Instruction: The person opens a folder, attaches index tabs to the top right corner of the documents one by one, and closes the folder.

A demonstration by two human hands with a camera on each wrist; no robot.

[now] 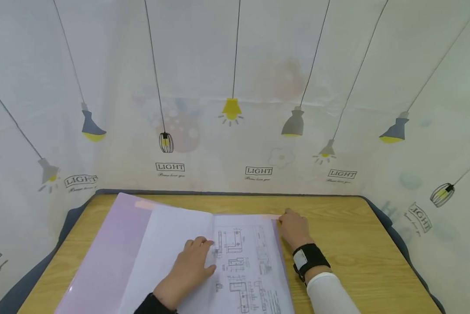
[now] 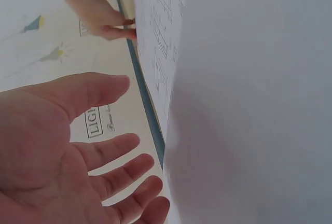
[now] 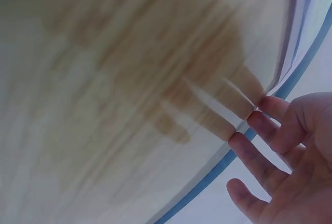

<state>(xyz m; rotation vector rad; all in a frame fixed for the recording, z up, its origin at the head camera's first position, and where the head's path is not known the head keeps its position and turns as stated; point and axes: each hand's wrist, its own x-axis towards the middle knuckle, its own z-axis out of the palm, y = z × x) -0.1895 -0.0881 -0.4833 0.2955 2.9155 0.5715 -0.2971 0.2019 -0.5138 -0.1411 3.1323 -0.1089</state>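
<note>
White sleeve, black wrist strap, pale patch

An open folder is laid on the counter, nearer the left edge than the right. Its left page is parted from the right page by the fold. The left hand is held over the left page beside the fold, the right hand at the right page's far outer corner. The counter's far edge is bordered by a backdrop.

A lilac folder lies open on the wood-grain table; its left-hand page is blank (where it shows), the right-hand page bears technical line drawings, and a peach strip sits near the top left.
</note>
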